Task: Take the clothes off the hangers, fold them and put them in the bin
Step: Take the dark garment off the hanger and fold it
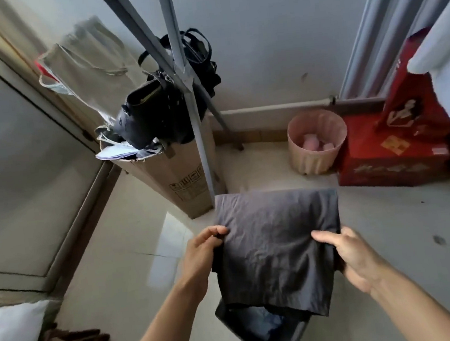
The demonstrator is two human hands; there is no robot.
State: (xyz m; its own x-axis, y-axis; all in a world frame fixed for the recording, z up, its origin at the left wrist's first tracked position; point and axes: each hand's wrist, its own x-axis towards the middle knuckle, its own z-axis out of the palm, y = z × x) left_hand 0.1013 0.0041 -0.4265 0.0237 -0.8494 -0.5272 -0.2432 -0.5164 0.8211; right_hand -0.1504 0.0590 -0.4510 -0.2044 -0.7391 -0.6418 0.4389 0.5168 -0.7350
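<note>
While we hold the dark folded garment (278,247) flat in the air, our left hand (202,250) pinches its left edge and our right hand (348,254) grips its right edge, thumb on top. It hangs directly above the dark bin (261,331), which already has bluish cloth inside. Beyond stands a tall cardboard box (180,174) with printed symbols too blurred to read, a black bag (155,116) on a grey rack (181,72), a pink basket (316,142) and a red carton (398,153) with unreadable gold lettering. We stand on pale glossy floor tiles (132,250).
</note>
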